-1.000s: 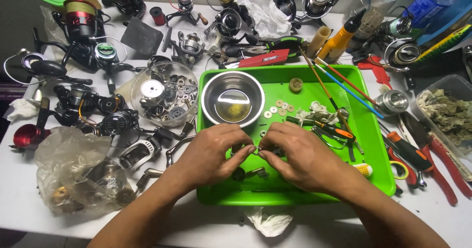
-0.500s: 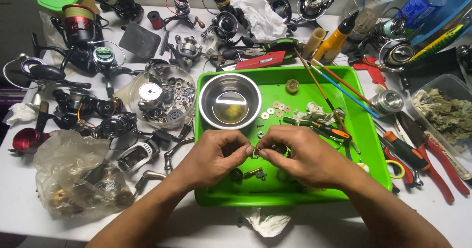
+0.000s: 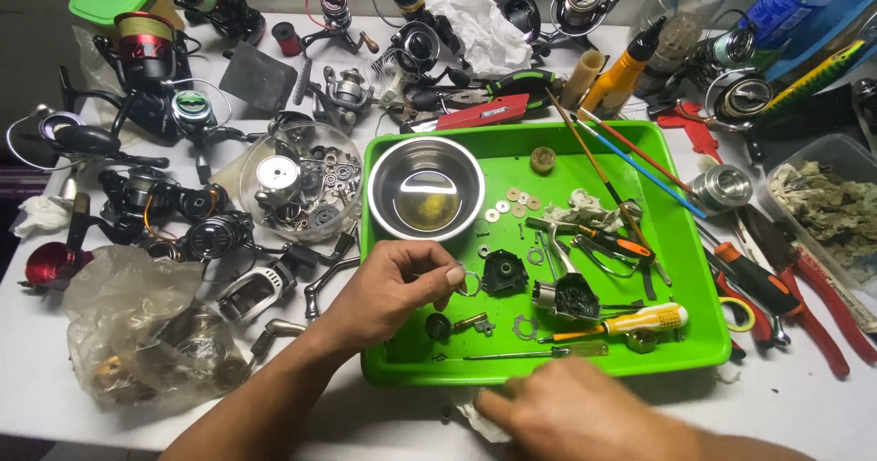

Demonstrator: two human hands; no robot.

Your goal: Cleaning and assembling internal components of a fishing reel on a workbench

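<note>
Over green tray (image 3: 681, 242), left hand (image 3: 388, 292) pinches ring (image 3: 470, 284) (small).

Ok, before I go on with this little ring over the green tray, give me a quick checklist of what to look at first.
1. Grip on the small metal ring: ok, the left hand pinches it at the fingertips over the green tray.
2. Right hand free: cannot tell, it is blurred at the near edge, on a crumpled tissue.
3. Loose washers contained: ok, they lie inside the tray beside the steel bowl.
4. Screwdriver within sight: ok, the yellow-handled screwdriver lies in the tray.
5. Black reel part nearby: ok, it lies just beside the ring.
</note>
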